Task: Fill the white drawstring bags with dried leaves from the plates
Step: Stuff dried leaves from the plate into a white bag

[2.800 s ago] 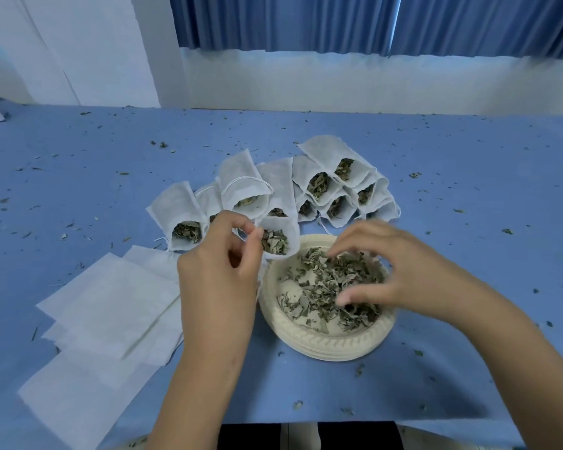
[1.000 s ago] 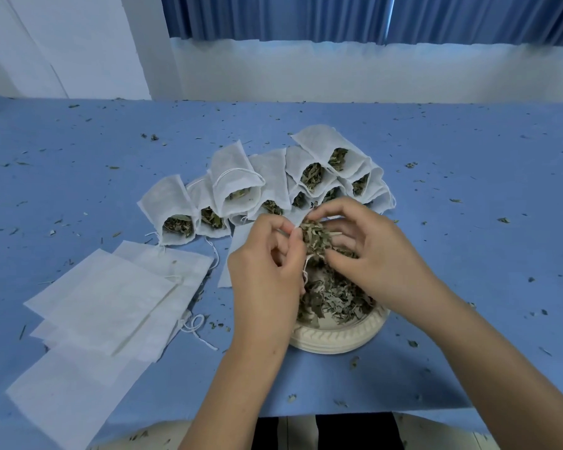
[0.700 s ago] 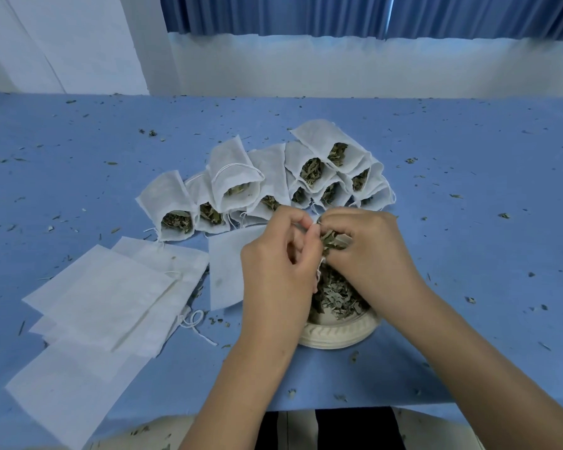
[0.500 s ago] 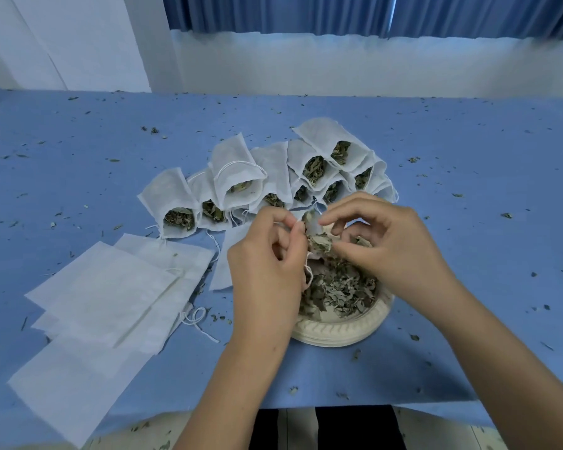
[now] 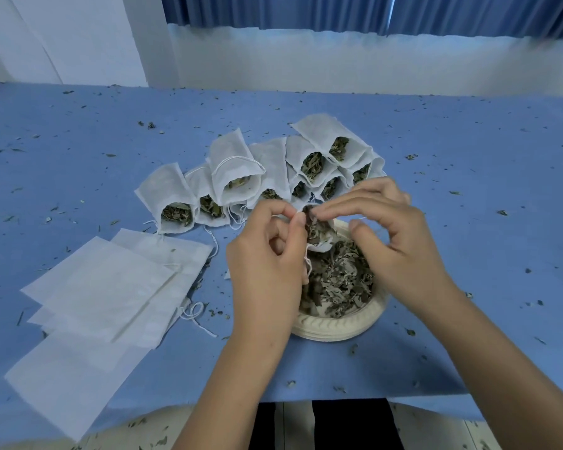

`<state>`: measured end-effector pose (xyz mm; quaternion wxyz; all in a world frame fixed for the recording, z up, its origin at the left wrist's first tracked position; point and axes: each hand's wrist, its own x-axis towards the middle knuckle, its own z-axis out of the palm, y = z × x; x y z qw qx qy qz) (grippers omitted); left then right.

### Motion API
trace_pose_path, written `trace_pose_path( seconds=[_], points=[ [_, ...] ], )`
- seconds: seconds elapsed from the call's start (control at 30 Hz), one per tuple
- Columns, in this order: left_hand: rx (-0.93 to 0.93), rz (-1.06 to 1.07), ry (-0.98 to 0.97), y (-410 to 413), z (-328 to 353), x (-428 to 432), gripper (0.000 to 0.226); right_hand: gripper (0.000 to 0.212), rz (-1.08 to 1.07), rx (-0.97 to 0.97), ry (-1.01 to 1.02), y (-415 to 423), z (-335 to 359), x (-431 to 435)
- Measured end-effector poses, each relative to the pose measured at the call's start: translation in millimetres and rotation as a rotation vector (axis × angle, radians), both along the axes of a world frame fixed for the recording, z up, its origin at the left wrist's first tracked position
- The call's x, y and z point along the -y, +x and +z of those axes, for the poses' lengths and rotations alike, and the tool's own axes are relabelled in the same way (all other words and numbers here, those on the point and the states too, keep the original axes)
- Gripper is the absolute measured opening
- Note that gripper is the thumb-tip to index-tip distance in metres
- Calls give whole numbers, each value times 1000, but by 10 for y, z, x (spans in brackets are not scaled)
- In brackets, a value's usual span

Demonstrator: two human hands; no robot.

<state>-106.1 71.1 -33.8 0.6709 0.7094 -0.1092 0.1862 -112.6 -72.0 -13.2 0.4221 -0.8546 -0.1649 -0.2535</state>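
Pinching the rim of a small white drawstring bag between thumb and forefinger, a person's left hand holds it just above the far edge of a cream plate at the centre of the frame. Dried leaves cover the plate, and more show in the bag's open mouth. The right hand is just right of the bag with its fingers bent, the forefinger tip touching the leaves at the bag's mouth. Its thumb sits lower, apart from the forefinger, and whether this hand grips any leaves cannot be told. The two hands almost meet over the bag, whose string hangs beside the left thumb.

Behind them, a fan of filled bags lies on the blue surface, mouths open toward the camera and green leaf showing in most. At lower left, flat empty bags overlap in a loose pile, with a loop of white string at its right edge. Leaf crumbs speckle the surface all round. A blue curtain hangs above a pale wall across the top of the frame.
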Motion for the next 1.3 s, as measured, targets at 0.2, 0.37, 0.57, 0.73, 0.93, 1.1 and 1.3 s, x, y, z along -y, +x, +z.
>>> trace_pose_path(
  seconds=[0.2, 0.37, 0.57, 0.73, 0.93, 1.1, 1.3],
  points=[
    [-42, -152, -116, -29, 36, 33, 17, 34, 171, -220, -294, 46, 26, -135],
    [0, 3, -50, 18, 96, -142, 17, 31, 91, 23, -49, 2, 115, 76],
    [-141, -291, -181, -42, 184, -122, 9, 27, 135, -1, -409, 25, 25, -68],
    [-113, -73, 93, 20, 216, -372, 14, 29, 129, -123, 3, 39, 120, 68],
    [-253, 127, 210, 141, 326, -646, 22, 26, 345, -784, -334, -14, 213, 220],
    [-10, 388, 453, 118, 415, -622, 12, 7, 256, -521, -420, 49, 95, 65],
    [121, 401, 418, 95, 284, -466, 10, 65, 148, -536, -548, 48, 37, 45]
  ],
)
